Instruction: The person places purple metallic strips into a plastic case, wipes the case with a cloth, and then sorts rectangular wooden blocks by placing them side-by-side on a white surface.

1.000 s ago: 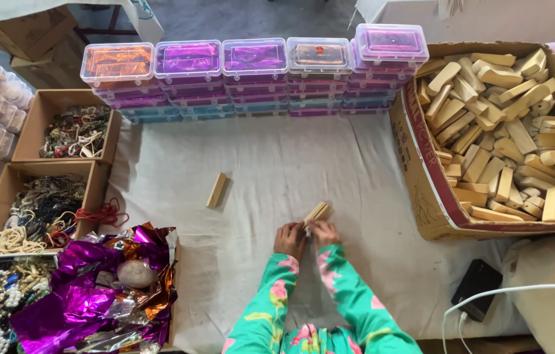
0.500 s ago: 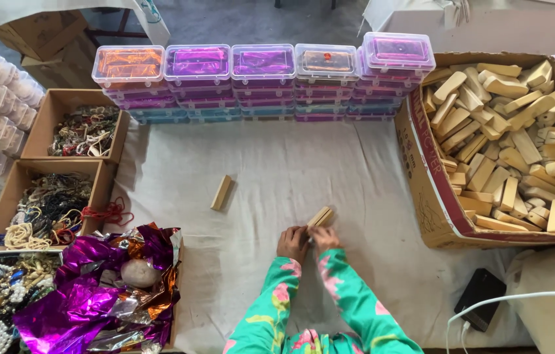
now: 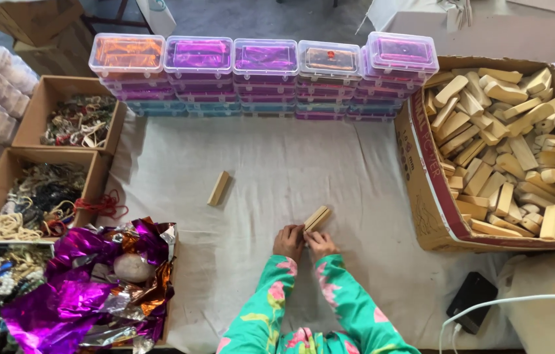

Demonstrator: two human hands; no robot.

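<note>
My left hand (image 3: 288, 240) and my right hand (image 3: 319, 244) meet over the white cloth, both gripping the near end of a small pale wooden block (image 3: 317, 217) that points away to the upper right. It looks like two thin pieces held together. A second wooden block (image 3: 218, 188) lies alone on the cloth to the left, clear of both hands. My sleeves are green with pink flowers.
A big cardboard box (image 3: 422, 190) of wooden blocks stands at the right. Stacked clear plastic cases (image 3: 264, 65) line the far edge. Cardboard boxes of beads and cords (image 3: 61, 92) and crumpled purple foil (image 3: 87, 288) lie left. A black phone (image 3: 473, 301) with a white cable is near right.
The hands stay together on the block; the view has shifted slightly, nothing else moved.
</note>
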